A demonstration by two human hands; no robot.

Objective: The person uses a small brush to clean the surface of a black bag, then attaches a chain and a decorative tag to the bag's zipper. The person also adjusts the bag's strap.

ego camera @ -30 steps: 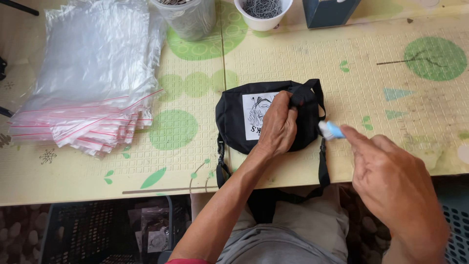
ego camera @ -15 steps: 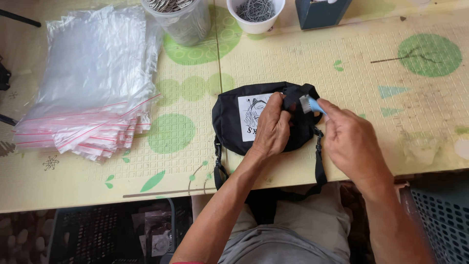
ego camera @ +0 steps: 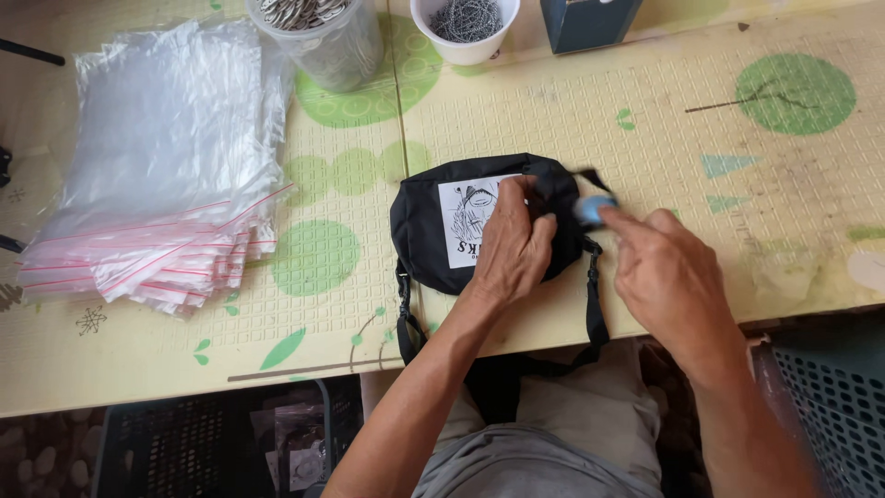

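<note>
Head view: left hand (ego camera: pixel 512 249) presses black fabric pouch (ego camera: pixel 426 221); right hand (ego camera: pixel 668 272) pinches seemingly blue tab (ego camera: pixel 590 208).

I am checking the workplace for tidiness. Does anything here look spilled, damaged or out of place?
Nothing is spilled. The yellow patterned table mat looks worn and stained near its right edge. The black fabric pouch's strap hangs over the table edge.
</note>
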